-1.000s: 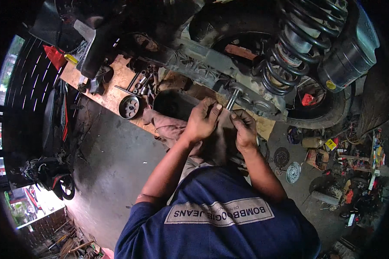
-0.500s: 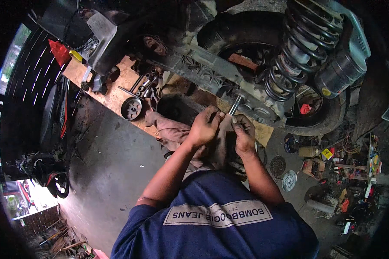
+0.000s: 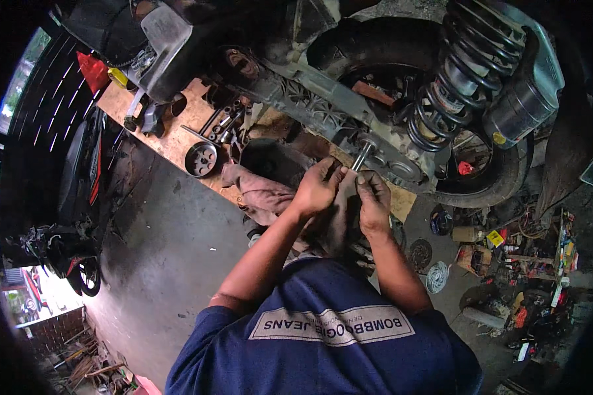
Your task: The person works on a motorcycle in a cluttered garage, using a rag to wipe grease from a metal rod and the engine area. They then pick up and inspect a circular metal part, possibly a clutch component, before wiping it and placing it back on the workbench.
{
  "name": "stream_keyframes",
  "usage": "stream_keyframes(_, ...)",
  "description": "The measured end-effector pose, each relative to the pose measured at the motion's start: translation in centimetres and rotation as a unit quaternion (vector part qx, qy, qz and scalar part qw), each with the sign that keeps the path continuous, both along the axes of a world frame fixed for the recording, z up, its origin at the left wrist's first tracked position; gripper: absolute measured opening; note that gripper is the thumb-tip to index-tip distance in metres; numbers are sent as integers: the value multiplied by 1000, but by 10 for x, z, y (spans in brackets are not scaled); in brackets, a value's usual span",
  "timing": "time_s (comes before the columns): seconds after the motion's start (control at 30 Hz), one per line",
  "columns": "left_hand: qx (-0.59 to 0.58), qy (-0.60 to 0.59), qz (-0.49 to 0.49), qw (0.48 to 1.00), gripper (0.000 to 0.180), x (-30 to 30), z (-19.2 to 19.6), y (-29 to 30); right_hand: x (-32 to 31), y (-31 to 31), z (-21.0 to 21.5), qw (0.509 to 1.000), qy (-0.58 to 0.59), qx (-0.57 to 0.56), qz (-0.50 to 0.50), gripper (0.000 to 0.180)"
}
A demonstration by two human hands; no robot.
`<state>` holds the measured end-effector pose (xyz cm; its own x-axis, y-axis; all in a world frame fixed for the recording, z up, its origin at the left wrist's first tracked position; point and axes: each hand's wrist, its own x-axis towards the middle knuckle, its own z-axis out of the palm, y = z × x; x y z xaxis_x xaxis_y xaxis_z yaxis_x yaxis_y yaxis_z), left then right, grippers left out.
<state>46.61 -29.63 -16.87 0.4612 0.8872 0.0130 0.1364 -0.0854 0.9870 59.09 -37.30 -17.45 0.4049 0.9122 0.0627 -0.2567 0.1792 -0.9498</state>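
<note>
My left hand (image 3: 321, 187) is closed, its thumb and fingers pinching the upper edge of a grey-brown rag (image 3: 341, 214). On the other side of the rag, my right hand (image 3: 374, 203) is closed on its edge too. The rag is drawn up against the free end of a shiny metal shaft (image 3: 360, 158). This shaft sticks out of the dirty grey engine casing (image 3: 316, 108) of a scooter. The fingertips of both hands are right beside the shaft's end, which the cloth partly covers.
Beyond the casing are the rear tyre (image 3: 375, 36) and a black coil-spring shock absorber (image 3: 441, 99). Sockets and wrenches (image 3: 224, 125) lie on a plywood board (image 3: 128, 108), with a round metal clutch bell (image 3: 201, 159). Loose parts (image 3: 540, 263) clutter the right floor; a motorcycle wheel (image 3: 85, 276) stands far left.
The view has shifted slightly. Both hands stay at the shaft's end with the rag between them; their fingers have moved only a little.
</note>
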Motion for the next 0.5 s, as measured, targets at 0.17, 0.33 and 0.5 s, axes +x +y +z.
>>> stream_keyframes(0.17, -12, -16, -2, 1000, 26, 0, -21, 0, -4, 1, 14, 999, -25, -18, 14, 13)
stream_keyframes(0.33, 68, 63, 23, 995, 24, -9, -6, 6, -2, -1, 1, 1000, 7, -7, 14, 14)
stream_keyframes(0.5, 134, 30, 39, 990, 22, -7, 44, -11, 12, -1, -34, 992, -6, -124, -17, 6)
